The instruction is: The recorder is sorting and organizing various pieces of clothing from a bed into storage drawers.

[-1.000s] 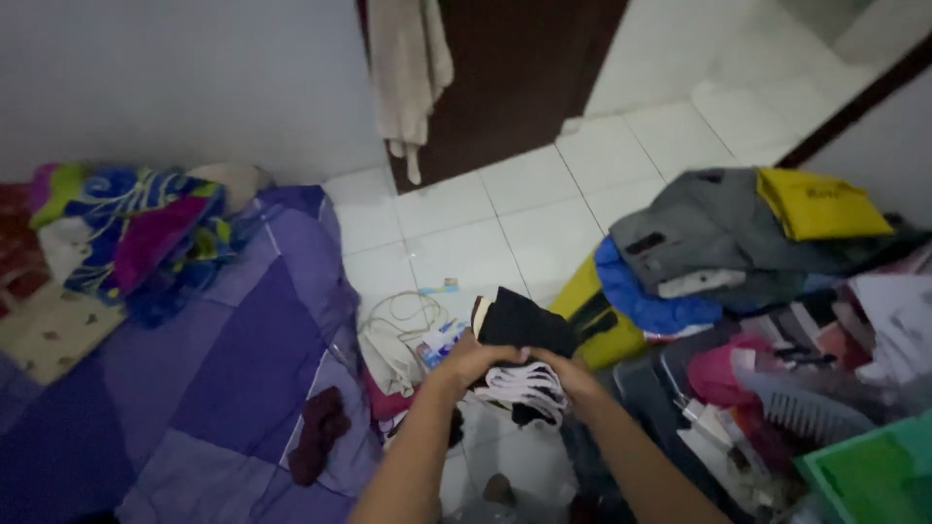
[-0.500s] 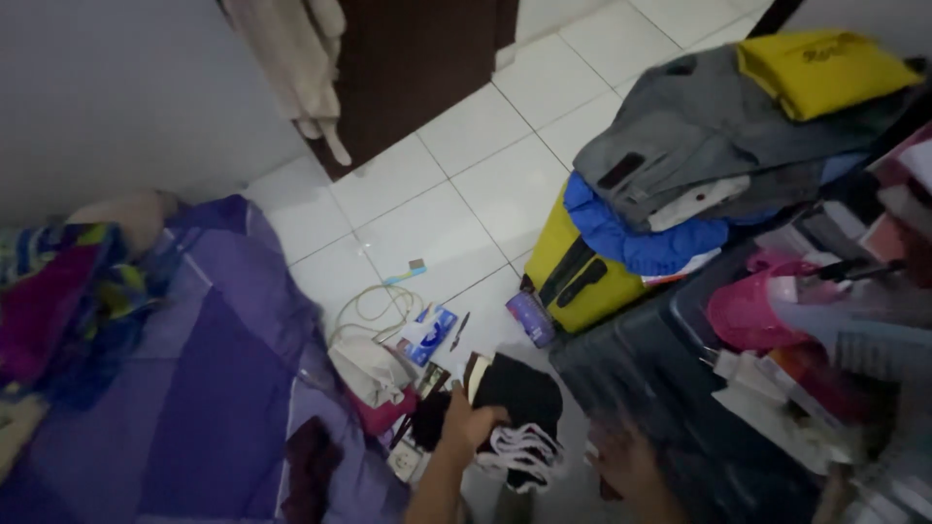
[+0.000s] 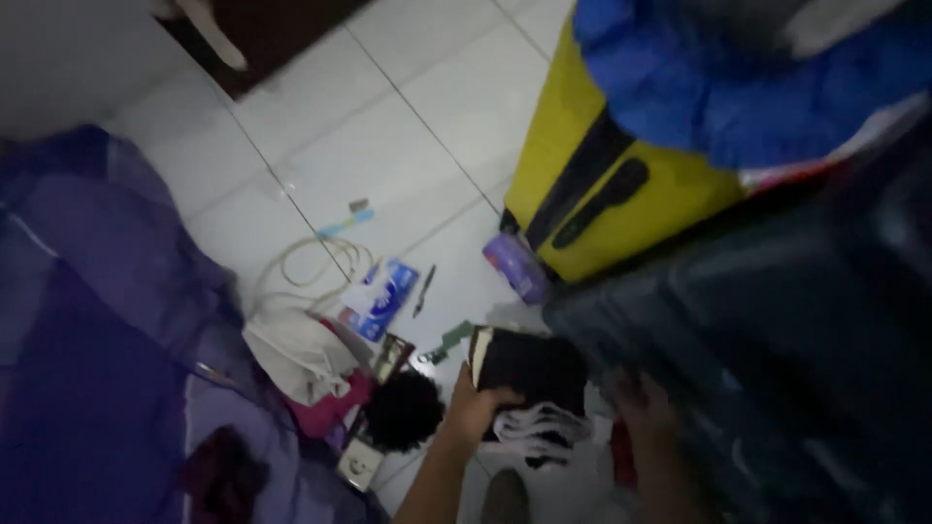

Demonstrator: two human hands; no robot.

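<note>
Folded black garment (image 3: 532,367), thick stack with a pale edge on its left side, lies low over the white tiled floor (image 3: 408,126), close against the dark suitcase (image 3: 777,330). A white-striped dark piece (image 3: 539,427) hangs out beneath it.

Left hand (image 3: 473,412): fingers curled over the near left corner of the black stack, grasping it. Right hand (image 3: 646,417): blurred, at the stack's right side against the dark case; cannot tell whether its fingers are closed on the cloth or merely resting there.

Around it: a dark fuzzy bundle (image 3: 403,409) just left of the left hand; a blue and white packet (image 3: 381,299) and a pen (image 3: 424,289) further out on the tile; a pale cord (image 3: 311,267) looped beside them; a cream cloth bag (image 3: 301,354) at the edge of the purple blanket (image 3: 107,320). A yellow suitcase (image 3: 607,189) stands behind, a blue garment (image 3: 738,92) heaped on top, a small purple can (image 3: 517,267) at its foot.

Risk, as judged: the stack is gripped at one corner only on the visible side; the folds could slide apart and the striped piece could drop free. Floor clutter sits near; cloth dragged across it could catch the pen or tip the can. Dim light makes the right-hand grip uncertain.
</note>
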